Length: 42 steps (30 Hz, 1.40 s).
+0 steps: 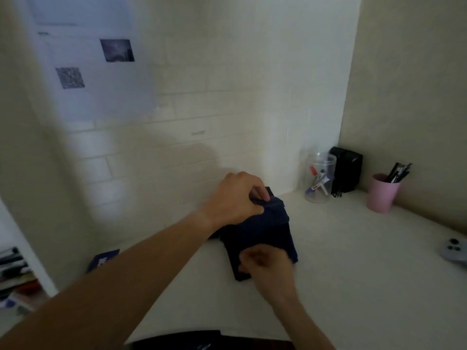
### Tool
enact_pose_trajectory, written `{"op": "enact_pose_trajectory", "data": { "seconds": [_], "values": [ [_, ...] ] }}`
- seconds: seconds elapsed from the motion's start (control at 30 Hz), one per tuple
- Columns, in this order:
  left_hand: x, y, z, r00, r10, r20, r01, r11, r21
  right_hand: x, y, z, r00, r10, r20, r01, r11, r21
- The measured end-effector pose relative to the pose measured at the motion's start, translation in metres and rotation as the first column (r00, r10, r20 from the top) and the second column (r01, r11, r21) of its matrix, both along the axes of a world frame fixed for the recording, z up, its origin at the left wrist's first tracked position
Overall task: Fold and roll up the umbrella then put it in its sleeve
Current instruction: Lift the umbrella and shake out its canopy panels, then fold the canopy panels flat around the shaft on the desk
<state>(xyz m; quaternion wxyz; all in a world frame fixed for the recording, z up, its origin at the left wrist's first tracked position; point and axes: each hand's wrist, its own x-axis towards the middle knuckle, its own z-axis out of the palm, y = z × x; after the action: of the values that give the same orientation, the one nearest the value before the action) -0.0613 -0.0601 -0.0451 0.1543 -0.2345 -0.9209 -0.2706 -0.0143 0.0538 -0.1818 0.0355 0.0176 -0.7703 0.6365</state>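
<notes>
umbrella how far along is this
Done: the umbrella is collapsed to a short navy bundle on the desk. In hand: the left hand pinches fabric at its far end, the right hand grips the near end. Left: finishing the roll and sleeving; no sleeve clearly visible.

A dim room corner of pale, cream brick-patterned wall (pixel 227 102), hung with a white paper poster bearing two small grey pictures (pixel 96 79), meets a plain beige side wall (pixel 409 84) above a smooth white bench (pixel 353 286), with cluttered shelves (pixel 15 274) at the far left.
</notes>
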Motion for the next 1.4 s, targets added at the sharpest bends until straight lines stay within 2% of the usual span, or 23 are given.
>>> {"op": "enact_pose_trajectory", "data": {
  "seconds": [0.07,0.1,0.13,0.23,0.37,0.47,0.57,0.6,0.63,0.7,0.73,0.77,0.83,0.9,0.93,1.03,1.07,1.13,1.17,1.23,1.27,1.3,1.4],
  "values": [
    [0.017,0.000,-0.019,1.000,-0.009,-0.018,0.010,0.999,0.042,-0.001,0.043,0.007,0.917,-0.210,-0.339,0.291,0.934,0.209],
    [0.027,0.002,-0.029,1.000,-0.015,-0.023,0.016,0.998,0.063,-0.002,0.063,0.012,0.861,-0.169,-0.479,0.329,0.904,0.272],
    [0.037,0.005,-0.038,0.999,-0.019,-0.032,0.021,0.997,0.071,-0.005,0.077,0.017,0.840,-0.080,-0.537,0.285,0.907,0.311],
    [0.067,0.016,-0.067,0.996,-0.011,-0.088,0.010,1.000,-0.006,-0.011,0.096,0.017,0.787,0.213,-0.579,0.129,0.860,0.493],
    [0.104,0.027,-0.112,0.997,-0.033,-0.071,0.034,0.999,0.015,0.008,0.119,-0.016,0.733,0.302,-0.610,0.101,0.838,0.536],
    [0.132,0.028,-0.140,0.997,-0.008,0.080,0.002,0.996,0.084,0.026,0.127,-0.045,0.737,0.312,-0.600,0.093,0.832,0.546],
    [0.148,0.030,-0.160,0.956,0.121,0.268,-0.180,0.961,0.210,0.036,0.133,-0.066,0.746,0.323,-0.582,0.082,0.823,0.562],
    [0.148,0.030,-0.165,0.947,0.176,0.267,-0.248,0.932,0.263,0.037,0.135,-0.071,0.751,0.323,-0.576,0.075,0.825,0.560],
    [0.144,0.028,-0.169,0.952,0.235,0.197,-0.285,0.917,0.280,0.037,0.136,-0.074,0.751,0.324,-0.575,0.078,0.822,0.564],
    [0.135,0.021,-0.177,0.948,0.308,-0.076,-0.291,0.940,0.178,0.039,0.136,-0.081,0.748,0.343,-0.568,0.102,0.786,0.610],
    [0.127,0.016,-0.182,0.945,0.275,-0.177,-0.264,0.961,0.083,0.040,0.135,-0.084,0.744,0.360,-0.562,0.114,0.761,0.638],
    [0.119,0.011,-0.187,0.953,0.218,-0.210,-0.230,0.973,-0.032,0.041,0.134,-0.086,0.739,0.380,-0.556,0.117,0.741,0.662],
    [0.106,0.002,-0.199,0.982,0.132,-0.134,-0.163,0.953,-0.254,0.041,0.134,-0.085,0.738,0.426,-0.524,0.092,0.705,0.703],
    [0.102,-0.004,-0.210,0.992,0.125,-0.020,-0.123,0.916,-0.381,0.041,0.138,-0.080,0.727,0.476,-0.495,0.074,0.662,0.746],
    [0.101,-0.007,-0.214,0.993,0.118,0.007,-0.105,0.907,-0.407,0.041,0.139,-0.076,0.729,0.486,-0.483,0.053,0.663,0.747],
    [0.099,-0.014,-0.217,0.995,0.079,0.061,-0.044,0.897,-0.441,0.032,0.134,-0.066,0.778,0.401,-0.483,-0.012,0.779,0.627],
    [0.097,-0.017,-0.217,0.996,0.063,0.070,-0.026,0.895,-0.445,0.027,0.130,-0.062,0.806,0.399,-0.437,-0.049,0.781,0.622],
    [0.092,-0.023,-0.216,0.997,0.034,0.075,0.002,0.896,-0.443,0.018,0.119,-0.061,0.843,0.488,-0.228,-0.191,0.667,0.721],
    [0.088,-0.027,-0.215,0.996,0.028,0.088,0.015,0.893,-0.451,0.017,0.115,-0.065,0.838,0.535,-0.103,-0.252,0.549,0.797],
    [0.080,-0.037,-0.209,0.988,0.035,0.153,0.044,0.875,-0.482,0.022,0.112,-0.077,0.825,0.566,0.005,-0.220,0.311,0.924],
    [0.077,-0.041,-0.206,0.983,0.041,0.179,0.055,0.862,-0.504,0.028,0.113,-0.081,0.827,0.563,0.018,-0.191,0.250,0.949],
    [0.077,-0.044,-0.205,0.982,0.040,0.186,0.063,0.853,-0.517,0.032,0.114,-0.084,0.832,0.554,0.030,-0.184,0.225,0.957],
    [0.084,-0.046,-0.204,0.987,0.001,0.158,0.080,0.861,-0.502,0.039,0.117,-0.079,0.833,0.551,0.049,-0.215,0.241,0.946]
  ]
}}
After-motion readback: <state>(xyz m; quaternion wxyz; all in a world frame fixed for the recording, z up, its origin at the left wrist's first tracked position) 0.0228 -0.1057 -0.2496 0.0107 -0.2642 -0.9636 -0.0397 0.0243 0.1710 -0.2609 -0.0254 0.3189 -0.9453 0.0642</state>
